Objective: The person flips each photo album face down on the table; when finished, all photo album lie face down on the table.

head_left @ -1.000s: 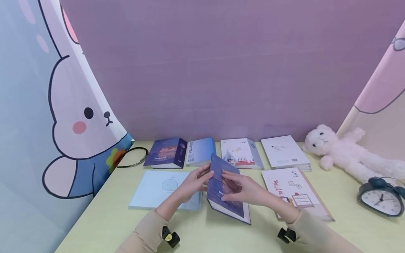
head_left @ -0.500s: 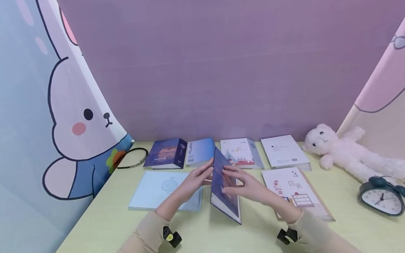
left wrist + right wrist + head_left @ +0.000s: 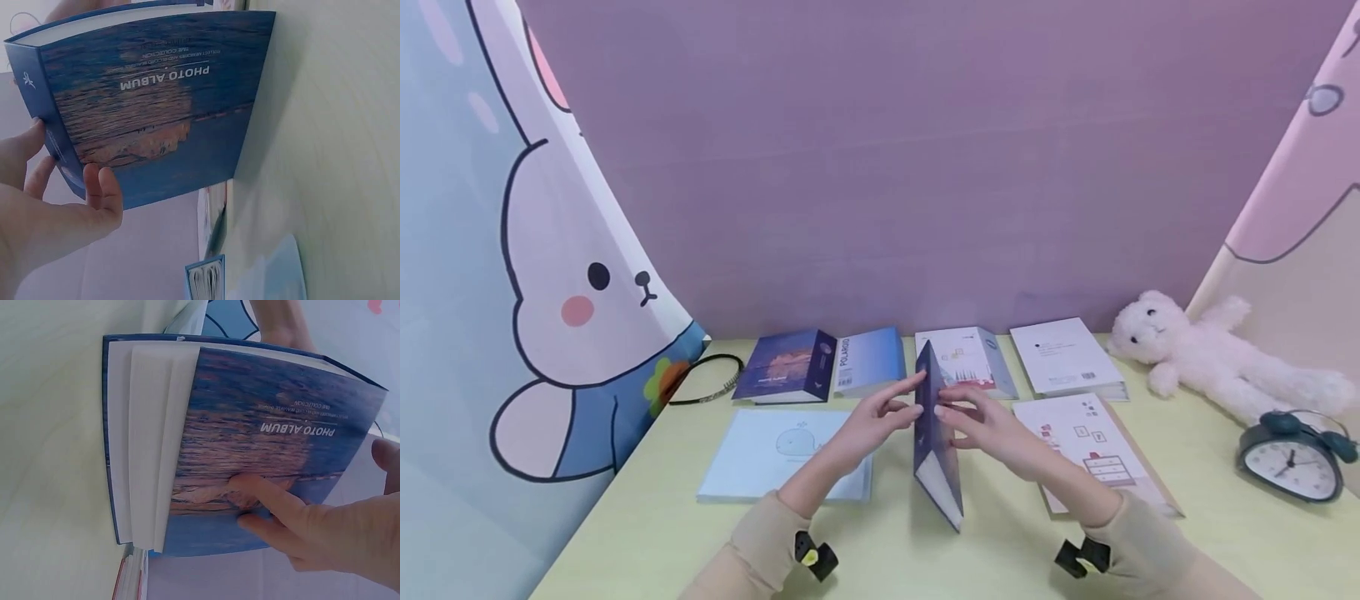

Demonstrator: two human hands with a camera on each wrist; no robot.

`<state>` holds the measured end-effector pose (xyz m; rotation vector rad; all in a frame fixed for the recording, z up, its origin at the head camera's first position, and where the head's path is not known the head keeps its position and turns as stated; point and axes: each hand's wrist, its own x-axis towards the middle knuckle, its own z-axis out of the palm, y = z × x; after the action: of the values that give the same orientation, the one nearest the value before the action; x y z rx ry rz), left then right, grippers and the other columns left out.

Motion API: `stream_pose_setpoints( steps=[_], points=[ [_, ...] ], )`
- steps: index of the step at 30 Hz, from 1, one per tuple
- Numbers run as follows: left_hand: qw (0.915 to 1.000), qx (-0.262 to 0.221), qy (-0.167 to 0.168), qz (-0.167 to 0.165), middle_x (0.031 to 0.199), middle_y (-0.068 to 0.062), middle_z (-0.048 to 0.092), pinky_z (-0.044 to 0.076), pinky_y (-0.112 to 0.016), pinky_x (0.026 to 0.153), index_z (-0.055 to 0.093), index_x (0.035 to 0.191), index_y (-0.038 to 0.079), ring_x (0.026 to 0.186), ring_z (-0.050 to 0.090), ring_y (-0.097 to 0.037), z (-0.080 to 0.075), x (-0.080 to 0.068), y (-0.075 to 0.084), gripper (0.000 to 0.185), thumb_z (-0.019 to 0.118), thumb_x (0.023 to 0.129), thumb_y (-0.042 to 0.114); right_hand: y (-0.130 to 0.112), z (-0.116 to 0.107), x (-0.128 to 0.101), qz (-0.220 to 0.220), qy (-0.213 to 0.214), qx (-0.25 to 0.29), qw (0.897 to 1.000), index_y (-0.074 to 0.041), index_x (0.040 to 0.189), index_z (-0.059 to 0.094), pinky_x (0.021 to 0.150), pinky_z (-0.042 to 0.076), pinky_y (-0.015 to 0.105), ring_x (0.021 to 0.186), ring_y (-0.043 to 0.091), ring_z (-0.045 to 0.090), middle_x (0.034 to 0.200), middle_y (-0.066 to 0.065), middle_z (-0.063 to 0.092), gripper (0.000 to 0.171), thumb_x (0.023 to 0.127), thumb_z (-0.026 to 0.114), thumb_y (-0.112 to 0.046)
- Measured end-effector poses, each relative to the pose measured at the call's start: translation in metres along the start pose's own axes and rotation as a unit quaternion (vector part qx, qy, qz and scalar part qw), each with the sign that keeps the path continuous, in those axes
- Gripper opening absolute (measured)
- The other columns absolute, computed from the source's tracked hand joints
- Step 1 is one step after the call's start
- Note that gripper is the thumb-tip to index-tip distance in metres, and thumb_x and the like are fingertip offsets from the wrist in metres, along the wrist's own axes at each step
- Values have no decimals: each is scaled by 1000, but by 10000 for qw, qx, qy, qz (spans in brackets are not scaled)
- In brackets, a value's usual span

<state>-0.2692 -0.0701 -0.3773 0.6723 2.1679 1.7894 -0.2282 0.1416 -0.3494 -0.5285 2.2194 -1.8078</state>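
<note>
A blue photo album (image 3: 936, 442) stands on its edge on the pale green table (image 3: 880, 550), nearly upright, pages toward me. My left hand (image 3: 880, 412) holds its upper spine corner, thumb on the cover. In the left wrist view the cover (image 3: 156, 106) reads "PHOTO ALBUM" upside down above my left hand (image 3: 62, 212). My right hand (image 3: 985, 425) holds the other side. The right wrist view shows the album (image 3: 262, 444) with my right hand (image 3: 312, 519) laying fingers on that cover, thumb by its edge.
Several other albums lie flat around it: a light blue whale one (image 3: 782, 454), a dark blue one (image 3: 782, 367), a "Polaroid" one (image 3: 868, 360), and white ones (image 3: 1063, 357) (image 3: 1090, 446). A plush toy (image 3: 1210, 358) and clock (image 3: 1288, 458) sit right; a headband (image 3: 707, 379) lies left.
The album has been tipped up from leaning to the right to standing almost upright on its edge. Both hands moved up and closer together around its top.
</note>
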Motion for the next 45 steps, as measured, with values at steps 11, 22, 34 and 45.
stream_pose_setpoints(
  steps=[11,22,34,45],
  points=[
    [9998,99,72,-138,150,6,32,38,-51,105,31,145,37,131,44,-22,13,8,-4,67,65,87,39,3,-8,-4,99,305,386,9987,0,147,21,94,50,41,120,35,50,146,24,25,64,96,50,-26],
    [9991,64,-375,-192,153,-1,28,47,-41,98,29,147,32,129,45,-29,18,8,-13,65,61,90,38,9,-24,-14,17,700,-118,9975,-3,146,29,87,54,36,115,34,56,143,24,35,62,95,55,-27],
    [9884,1361,-666,-103,152,2,30,38,-46,106,44,140,26,134,38,-26,10,8,-26,53,59,91,39,23,-36,-20,247,828,11,9963,3,146,23,82,56,31,104,20,62,141,28,37,69,92,59,-20],
    [9883,1348,-670,-236,143,-2,47,35,-45,109,59,128,14,137,35,-26,1,6,-37,39,58,93,31,44,-48,-21,417,718,-280,9962,2,145,29,75,58,34,95,20,65,134,28,42,69,89,64,-18]
  ],
)
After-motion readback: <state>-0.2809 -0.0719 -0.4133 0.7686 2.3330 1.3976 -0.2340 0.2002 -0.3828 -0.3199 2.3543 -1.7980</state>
